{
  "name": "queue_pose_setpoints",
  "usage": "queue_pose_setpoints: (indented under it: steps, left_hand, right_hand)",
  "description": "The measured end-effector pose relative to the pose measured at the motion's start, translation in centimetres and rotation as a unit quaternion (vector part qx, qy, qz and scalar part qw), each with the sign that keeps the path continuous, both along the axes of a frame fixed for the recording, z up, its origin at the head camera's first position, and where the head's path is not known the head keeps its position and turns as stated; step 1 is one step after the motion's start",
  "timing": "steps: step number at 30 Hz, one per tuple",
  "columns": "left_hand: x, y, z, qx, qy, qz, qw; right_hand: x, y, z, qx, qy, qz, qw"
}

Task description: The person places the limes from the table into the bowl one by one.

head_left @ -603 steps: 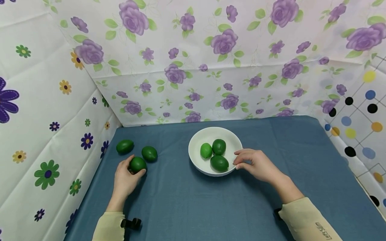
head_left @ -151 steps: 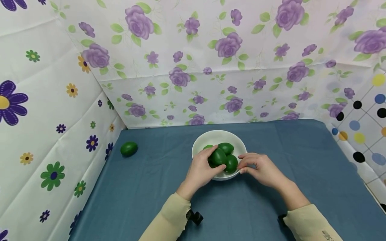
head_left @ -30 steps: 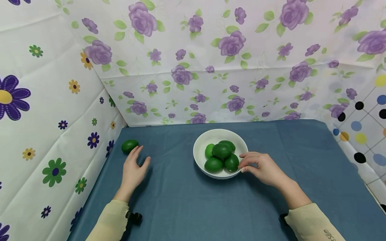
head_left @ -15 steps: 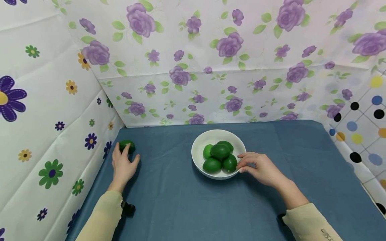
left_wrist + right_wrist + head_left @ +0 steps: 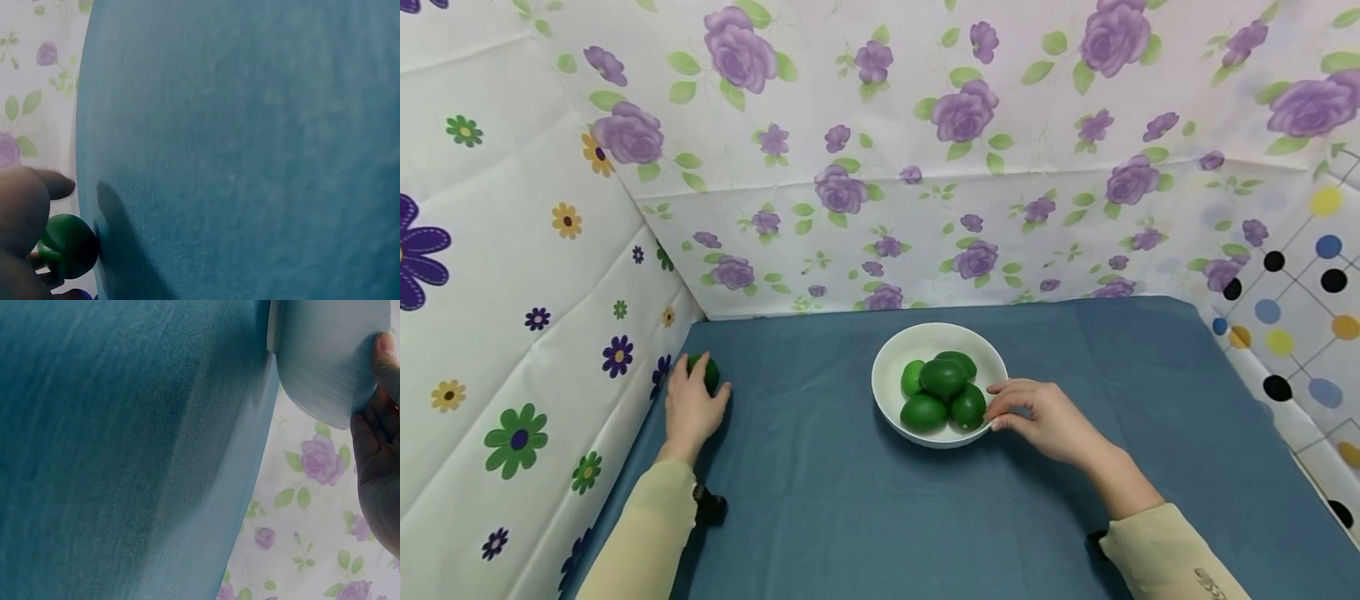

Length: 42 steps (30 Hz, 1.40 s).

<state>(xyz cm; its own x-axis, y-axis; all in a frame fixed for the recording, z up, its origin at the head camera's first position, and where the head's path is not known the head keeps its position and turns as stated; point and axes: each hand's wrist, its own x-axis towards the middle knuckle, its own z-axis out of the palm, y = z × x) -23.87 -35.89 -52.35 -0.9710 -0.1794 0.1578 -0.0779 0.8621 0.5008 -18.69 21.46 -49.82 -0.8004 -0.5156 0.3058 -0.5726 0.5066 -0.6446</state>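
My left hand [image 5: 691, 408] reaches over a smooth, dark green oval fruit [image 5: 711, 377] at the table's far left corner. Its fingers lie along the fruit's left and far side, covering part of it. In the left wrist view the thumb stands out straight, with a gap to the fruit [image 5: 72, 247]. My right hand [image 5: 1033, 417] pinches the right rim of a white bowl [image 5: 891, 358]; its thumb lies against the outer wall of the bowl [image 5: 331, 369] in the right wrist view. Several dark green fruits [image 5: 943, 377] are heaped in the bowl beside a smaller, lighter green one [image 5: 912, 379].
A blue cloth [image 5: 820, 500] covers the table. Flower-printed sheets [image 5: 842, 108] hang behind the table and along its left side, close to my left hand. A dotted sheet [image 5: 1285, 317] hangs on the right. A black wrist device [image 5: 709, 506] sits at my left cuff.
Over the last second my left hand has moved left and its fingers have come over the lone fruit. Earlier it set another fruit in the bowl. My right hand has stayed on the rim.
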Motion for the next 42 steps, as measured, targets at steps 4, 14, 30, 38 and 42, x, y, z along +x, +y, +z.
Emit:
queue_pose_setpoints:
  steps: [4, 14, 30, 38, 42]
  left_hand:
    - [0.0, -0.4, 0.1, 0.006, 0.004, 0.017, 0.9998]
    - [0.2, -0.6, 0.3, 0.02, -0.019, 0.035, 0.999]
    - [0.9, 2.0, 0.9, 0.055, -0.002, 0.029, 0.9981]
    - [2.0, 8.1, 2.4, 0.078, 0.042, -0.033, 0.9955]
    - [3.2, 11.9, 3.6, 0.091, 0.063, -0.087, 0.99]
  right_hand:
    - [-0.1, -0.1, -0.1, -0.001, 0.001, 0.003, 1.0]
    - [-0.1, -0.1, 0.0, -0.003, 0.002, 0.007, 1.0]
    - [-0.1, -0.1, 0.3, -0.002, -0.003, 0.002, 1.0]
    - [-0.1, 0.1, 0.0, -0.007, 0.004, 0.004, 1.0]
    - [-0.1, 0.1, -0.1, -0.008, 0.006, 0.004, 1.0]
